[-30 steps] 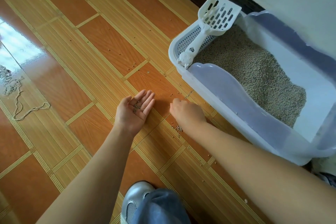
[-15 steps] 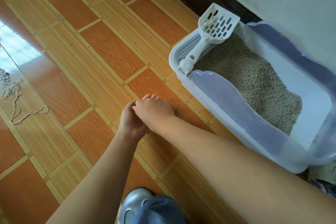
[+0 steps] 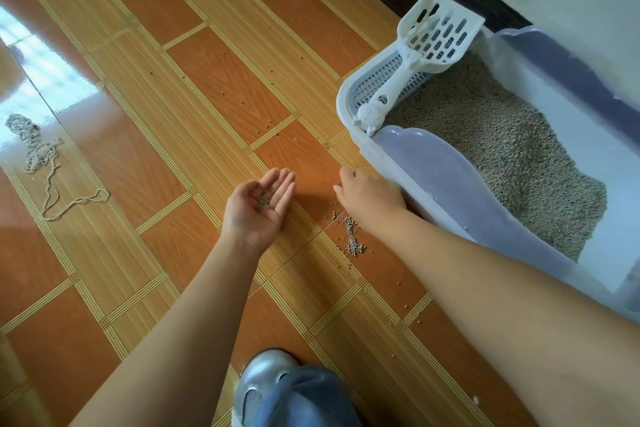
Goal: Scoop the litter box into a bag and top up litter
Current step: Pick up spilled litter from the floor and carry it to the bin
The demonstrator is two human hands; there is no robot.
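Item 1, litter box (image 3: 433, 184): pale translucent plastic with wavy raised walls. It stands on the floor at right, against the wall. It holds a bed of grey-beige litter (image 3: 485, 135), heaped toward the front wall.

Item 2, scoop (image 3: 433, 35): white with a slotted blade. It lies across the grille step at the box's far-left end, and its cat-head handle tip rests at the corner of the rim.

Item 3, spilled granules (image 3: 353, 239): a small pile and scattered strays on the floor tiles (image 3: 173, 114), just beside the right wrist.

Item 4, left hand (image 3: 258, 208): palm up, fingers straight and together, cupping a few granules.

Item 5, right hand (image 3: 369, 196): back to the camera, fingers bent down to the floor just beside the box's front wall. Whether they pinch anything cannot be told.

Item 6, string (image 3: 52, 177): a loose pale tangle, well apart at left.

Item 7, shoe (image 3: 259, 381): silver-grey, at the bottom edge under a denim trouser leg (image 3: 311, 399).
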